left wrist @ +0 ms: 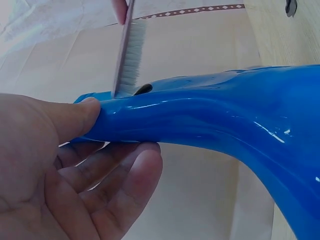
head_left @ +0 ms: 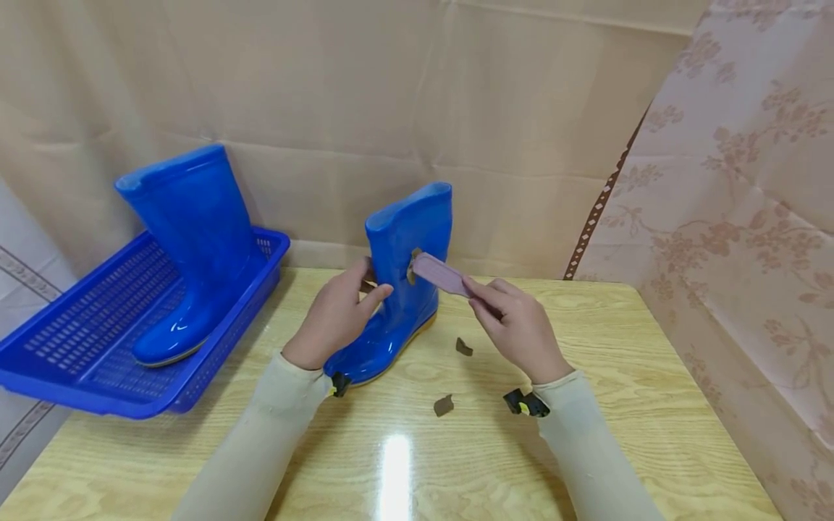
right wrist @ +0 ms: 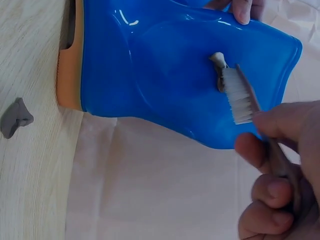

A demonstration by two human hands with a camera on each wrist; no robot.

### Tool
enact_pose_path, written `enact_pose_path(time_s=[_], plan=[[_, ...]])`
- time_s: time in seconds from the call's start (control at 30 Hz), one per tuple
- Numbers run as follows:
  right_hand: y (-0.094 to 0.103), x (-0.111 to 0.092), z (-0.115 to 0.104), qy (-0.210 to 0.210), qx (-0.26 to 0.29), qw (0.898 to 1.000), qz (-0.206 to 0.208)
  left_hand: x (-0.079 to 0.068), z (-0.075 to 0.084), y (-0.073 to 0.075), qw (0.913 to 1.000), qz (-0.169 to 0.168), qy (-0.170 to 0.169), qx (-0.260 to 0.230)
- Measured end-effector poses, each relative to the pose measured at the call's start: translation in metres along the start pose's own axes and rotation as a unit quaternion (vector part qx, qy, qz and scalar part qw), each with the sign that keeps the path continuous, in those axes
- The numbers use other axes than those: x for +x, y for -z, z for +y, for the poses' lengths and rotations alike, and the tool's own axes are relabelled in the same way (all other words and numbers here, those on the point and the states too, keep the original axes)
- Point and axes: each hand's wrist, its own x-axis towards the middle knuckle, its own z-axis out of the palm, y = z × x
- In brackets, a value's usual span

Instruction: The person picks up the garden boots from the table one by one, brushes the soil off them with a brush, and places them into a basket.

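Observation:
A blue rubber boot stands upright on the wooden table, toe pointing toward the near left. My left hand grips its shaft from the left; in the left wrist view the thumb lies on one side and the fingers on the other. My right hand holds a pinkish brush by its handle. In the right wrist view, the brush's white bristles touch or nearly touch a grey-brown smear of what looks like mud on the boot's shaft.
Two brown flakes, one farther and one nearer, lie on the table right of the boot. At the left, a blue plastic basket holds a second blue boot. A beige cloth hangs behind.

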Motion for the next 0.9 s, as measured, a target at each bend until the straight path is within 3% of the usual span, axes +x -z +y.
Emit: enact_pose_path(time_s=[0.3,0.67,0.9], plan=[[-0.0029,0.0013,-0.0013,0.055,0.027,0.998,0.025,-0.0012,0.0018,-0.0011,0.9992,-0.013,-0.03,0.022],[-0.0019,0.0004,-0.0004,-0.017,0.011,0.999,-0.026,-0.0008,0.0037,-0.0011,0.9998,-0.007,-0.014,0.01],[0.0003,-0.0002,0.0024,-0.012,0.007,1.0,-0.017,-0.0002,0.0001,-0.0025,0.9999,0.0,-0.006,0.009]])
